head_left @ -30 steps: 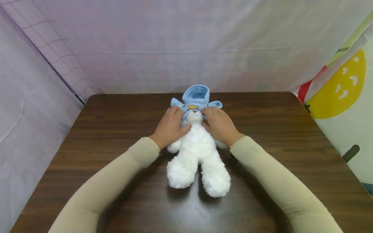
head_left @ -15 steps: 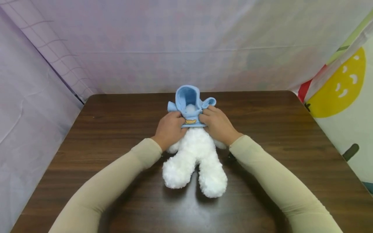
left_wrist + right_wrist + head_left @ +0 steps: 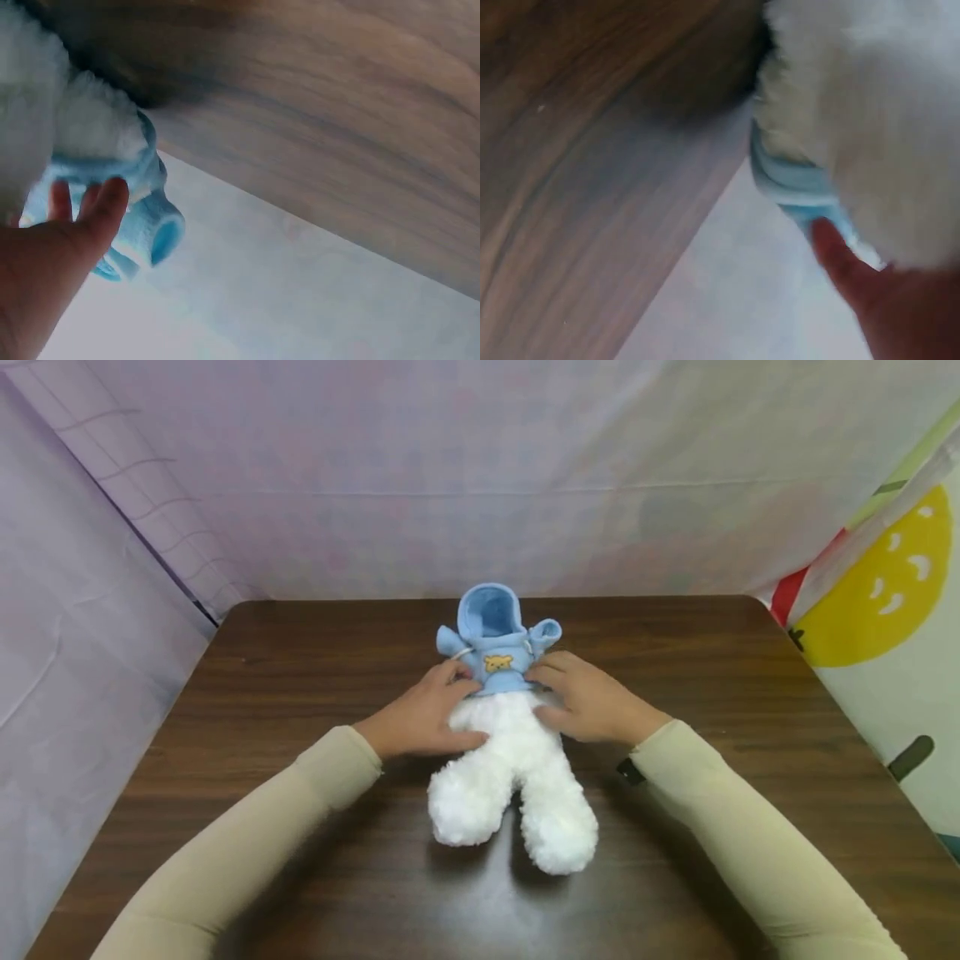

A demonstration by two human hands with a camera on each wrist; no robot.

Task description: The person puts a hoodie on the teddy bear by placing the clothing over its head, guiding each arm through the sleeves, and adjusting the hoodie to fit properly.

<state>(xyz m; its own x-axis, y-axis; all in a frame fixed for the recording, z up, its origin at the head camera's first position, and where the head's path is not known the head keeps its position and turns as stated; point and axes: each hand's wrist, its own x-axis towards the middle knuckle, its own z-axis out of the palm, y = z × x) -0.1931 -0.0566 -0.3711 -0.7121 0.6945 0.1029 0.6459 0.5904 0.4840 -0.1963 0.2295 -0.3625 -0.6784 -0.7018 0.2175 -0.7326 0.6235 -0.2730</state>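
Observation:
A white fluffy plush toy (image 3: pixel 510 731) lies on its back on the table, legs toward me. Its head is hidden under a small light-blue hoodie (image 3: pixel 517 653) with a yellow bear print. The hoodie's hood opening and sleeves point to the far edge, and the sleeves look unfilled. My left hand (image 3: pixel 423 712) rests at the toy's left side, fingertips near the hem and thumb by the body. Opposite it, my right hand (image 3: pixel 596 700) touches the hem's right side with its fingers spread. The left wrist view shows loosely extended fingers (image 3: pixel 112 201) against the blue cloth (image 3: pixel 139 232).
The dark wooden table (image 3: pixel 322 668) ends just beyond the hood. A pale curtain (image 3: pixel 420 535) hangs behind it, and a cloth with a yellow fruit print (image 3: pixel 877 585) hangs at the right. A small black object (image 3: pixel 630 771) sits at the right cuff.
The hands pulled the hoodie toward me over the toy's head, covering its face. Since then their grip has loosened, the fingers have spread, and both wrists have moved outward and down.

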